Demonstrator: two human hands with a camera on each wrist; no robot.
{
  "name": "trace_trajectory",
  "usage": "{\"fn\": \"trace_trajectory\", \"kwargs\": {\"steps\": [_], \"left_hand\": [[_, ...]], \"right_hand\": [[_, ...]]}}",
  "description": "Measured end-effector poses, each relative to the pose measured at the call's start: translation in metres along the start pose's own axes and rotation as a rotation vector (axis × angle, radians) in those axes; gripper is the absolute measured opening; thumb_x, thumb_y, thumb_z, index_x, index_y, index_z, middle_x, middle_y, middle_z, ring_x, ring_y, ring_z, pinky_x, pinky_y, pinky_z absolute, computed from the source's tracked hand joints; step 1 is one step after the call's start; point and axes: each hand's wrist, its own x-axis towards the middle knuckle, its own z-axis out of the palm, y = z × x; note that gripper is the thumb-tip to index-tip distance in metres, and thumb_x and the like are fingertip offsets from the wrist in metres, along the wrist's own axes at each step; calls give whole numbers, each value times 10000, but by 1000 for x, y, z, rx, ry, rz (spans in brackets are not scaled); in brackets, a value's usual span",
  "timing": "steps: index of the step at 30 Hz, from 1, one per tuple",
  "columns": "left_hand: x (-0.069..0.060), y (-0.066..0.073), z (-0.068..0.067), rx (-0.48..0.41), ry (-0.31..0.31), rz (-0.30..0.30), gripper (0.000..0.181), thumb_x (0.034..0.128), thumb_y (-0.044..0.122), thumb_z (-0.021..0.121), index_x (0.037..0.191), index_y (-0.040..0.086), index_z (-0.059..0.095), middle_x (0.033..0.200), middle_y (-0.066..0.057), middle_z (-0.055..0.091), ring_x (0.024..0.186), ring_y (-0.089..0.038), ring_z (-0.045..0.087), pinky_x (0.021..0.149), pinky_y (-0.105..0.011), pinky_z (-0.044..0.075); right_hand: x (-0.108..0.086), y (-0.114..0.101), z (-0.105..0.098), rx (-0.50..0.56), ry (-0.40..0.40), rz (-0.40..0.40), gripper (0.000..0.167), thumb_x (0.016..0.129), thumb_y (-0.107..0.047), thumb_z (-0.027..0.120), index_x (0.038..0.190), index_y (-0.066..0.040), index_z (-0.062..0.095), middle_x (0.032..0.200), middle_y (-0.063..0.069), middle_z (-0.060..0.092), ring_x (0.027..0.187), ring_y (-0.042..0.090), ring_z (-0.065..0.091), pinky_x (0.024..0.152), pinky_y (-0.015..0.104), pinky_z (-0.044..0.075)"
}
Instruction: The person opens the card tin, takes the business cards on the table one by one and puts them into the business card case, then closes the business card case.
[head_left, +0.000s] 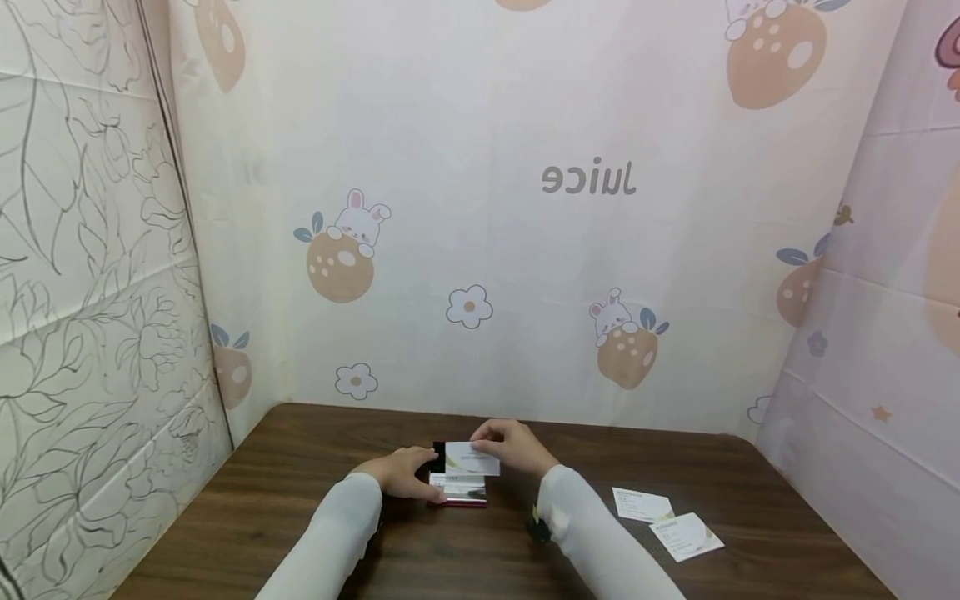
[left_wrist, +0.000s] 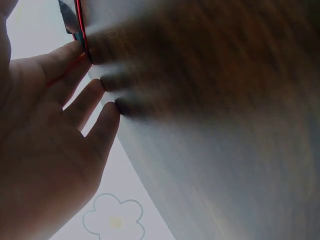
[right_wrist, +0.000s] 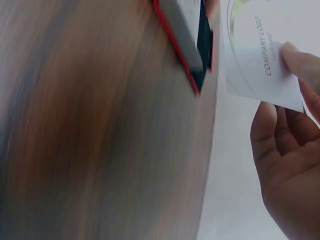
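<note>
Pinching a card (head_left: 467,461) near the bench's (head_left: 300,467) far edge, the right hand (head_left: 517,447) needs light pressure; the left hand (head_left: 400,472) grips the case (head_left: 440,461).

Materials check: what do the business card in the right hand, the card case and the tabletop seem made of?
Business card: probably smooth card stock; thin, flat, with printed lettering. Card case: black with shiny red edging, perhaps lacquered metal or plastic; I can't tell which. Tabletop: wood or wood-look laminate with a soft sheen, judging by its brown grain.
</note>
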Motion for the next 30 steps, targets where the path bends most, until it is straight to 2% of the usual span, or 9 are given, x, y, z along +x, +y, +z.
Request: {"fn": "trace_trajectory", "kwargs": {"steps": [5,10,21,30], "left_hand": [[3,-1,2,-1,10,8,855,814,563,742,1466,77,479,1475,-116,472,1375,-329,401,1068,-577,360],[5,-2,3,-1,7,-3,858,809,569,746,1463,81,480,1464,-102,484,1364,-313,414,1064,-572,367],[6,-2,2,14,-6,2,873,822,571,734,1462,39,469,1476,-123,472,1380,-327,400,1078,-565,356],[2,0,1,21,-9,-8,870,829,565,730,1485,64,455,1514,-117,437,1410,-331,365,1083,-575,344]], "right_hand": [[6,-6,18,-4,-8,3,46,956,-255,707,941,-219,733,897,-83,654,844,150,570,770,354,494],[8,-5,27,-10,-9,-2,42,953,-231,711,942,-194,728,894,-77,649,837,138,566,768,344,499],[3,-12,32,-4,4,13,52,961,-210,700,949,-163,721,909,-57,647,838,153,557,768,357,496],[-1,-5,35,-28,-20,35,56,955,-216,706,947,-162,718,888,-62,637,833,142,547,793,368,486]]}}
